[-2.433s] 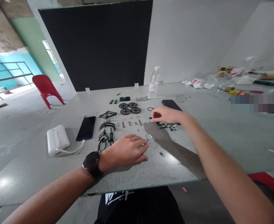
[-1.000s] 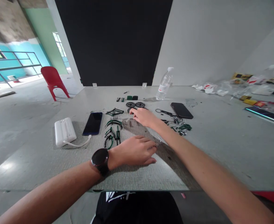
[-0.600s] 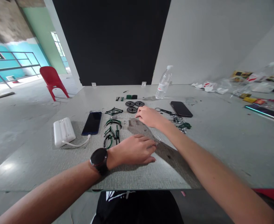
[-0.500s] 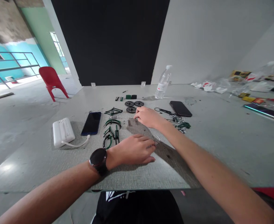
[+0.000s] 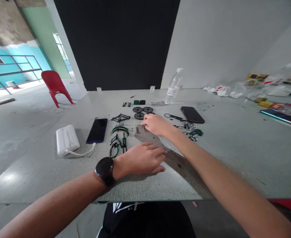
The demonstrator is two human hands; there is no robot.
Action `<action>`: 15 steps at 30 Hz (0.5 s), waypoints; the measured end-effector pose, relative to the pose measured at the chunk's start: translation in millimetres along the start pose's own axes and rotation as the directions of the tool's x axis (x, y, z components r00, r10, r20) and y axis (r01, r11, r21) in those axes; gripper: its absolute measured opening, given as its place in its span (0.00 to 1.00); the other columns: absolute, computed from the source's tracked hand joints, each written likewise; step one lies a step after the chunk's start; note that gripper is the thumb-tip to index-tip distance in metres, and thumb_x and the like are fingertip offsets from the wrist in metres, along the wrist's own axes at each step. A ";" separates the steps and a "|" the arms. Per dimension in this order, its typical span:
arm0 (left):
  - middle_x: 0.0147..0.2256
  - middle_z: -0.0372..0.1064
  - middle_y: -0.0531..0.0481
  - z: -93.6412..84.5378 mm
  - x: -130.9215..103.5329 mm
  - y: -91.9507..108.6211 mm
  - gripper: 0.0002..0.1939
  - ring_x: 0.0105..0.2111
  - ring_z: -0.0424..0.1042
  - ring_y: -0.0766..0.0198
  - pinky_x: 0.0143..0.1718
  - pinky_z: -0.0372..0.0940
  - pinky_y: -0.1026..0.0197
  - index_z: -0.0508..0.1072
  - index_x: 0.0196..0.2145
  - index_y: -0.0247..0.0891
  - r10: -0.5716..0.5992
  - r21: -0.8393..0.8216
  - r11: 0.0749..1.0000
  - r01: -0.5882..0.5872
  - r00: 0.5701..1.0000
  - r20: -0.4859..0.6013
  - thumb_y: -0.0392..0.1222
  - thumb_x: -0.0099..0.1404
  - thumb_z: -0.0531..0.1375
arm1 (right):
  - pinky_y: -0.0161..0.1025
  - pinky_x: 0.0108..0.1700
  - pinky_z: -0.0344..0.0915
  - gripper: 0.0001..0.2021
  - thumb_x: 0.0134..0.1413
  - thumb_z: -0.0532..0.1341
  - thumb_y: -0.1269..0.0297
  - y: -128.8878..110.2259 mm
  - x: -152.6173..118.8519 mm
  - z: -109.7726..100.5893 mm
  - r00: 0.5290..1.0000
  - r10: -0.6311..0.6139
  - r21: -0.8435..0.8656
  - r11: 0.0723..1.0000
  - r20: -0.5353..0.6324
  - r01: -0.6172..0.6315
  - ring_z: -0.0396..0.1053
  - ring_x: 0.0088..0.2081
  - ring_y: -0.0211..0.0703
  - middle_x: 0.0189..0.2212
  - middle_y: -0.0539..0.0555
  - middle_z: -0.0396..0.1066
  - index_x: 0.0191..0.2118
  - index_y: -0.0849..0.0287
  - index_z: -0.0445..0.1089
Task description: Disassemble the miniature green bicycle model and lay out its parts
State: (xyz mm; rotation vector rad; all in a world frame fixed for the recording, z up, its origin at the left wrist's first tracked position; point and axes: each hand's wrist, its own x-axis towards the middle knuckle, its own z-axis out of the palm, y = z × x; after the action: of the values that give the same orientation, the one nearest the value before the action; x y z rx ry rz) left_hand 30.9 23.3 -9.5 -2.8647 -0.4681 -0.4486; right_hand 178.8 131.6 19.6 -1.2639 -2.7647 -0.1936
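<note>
My left hand (image 5: pixel 145 158) rests palm down on the table, its fingers slightly bent beside a small bent metal piece (image 5: pixel 169 147). Further forward, my right hand (image 5: pixel 156 124) reaches in with fingertips pinched over small metal parts (image 5: pixel 140 129); what they hold is too small to make out. Several black spoked wheels (image 5: pixel 139 116) lie just beyond it, one partly covered by the hand. Left of the hands are a dark green frame (image 5: pixel 121 118), curved green parts (image 5: pixel 120 129) and a green-black ring part (image 5: pixel 114 150).
A phone (image 5: pixel 97 131) is cabled to a white power bank (image 5: pixel 67 140) at left. To the right lie green and silver parts (image 5: pixel 195 133) and a black phone (image 5: pixel 192 114). A water bottle (image 5: pixel 173 88) stands behind; plastic bags (image 5: pixel 251 91) lie at far right.
My right hand has shifted very slightly left over the small metal parts. My left hand stays in almost the same place.
</note>
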 end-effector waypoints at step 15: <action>0.49 0.73 0.42 -0.8 -0.2 0.3 0.15 0.49 0.72 0.54 0.50 0.68 0.53 0.72 0.47 0.31 -0.004 -0.004 1.000 0.004 1.000 0.009 0.46 0.74 0.55 | 0.41 0.40 0.59 0.20 0.60 0.53 0.75 -0.6 1.7 2.0 1.000 -0.015 -0.013 1.000 0.005 0.015 0.70 0.43 0.48 0.44 0.59 0.75 0.50 0.56 0.78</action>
State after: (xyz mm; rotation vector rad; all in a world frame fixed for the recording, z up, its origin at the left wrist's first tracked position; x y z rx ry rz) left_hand 30.6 22.8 -8.8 -2.8714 -0.4753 -0.4373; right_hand 177.1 132.8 17.8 -1.2491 -2.7823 -0.2095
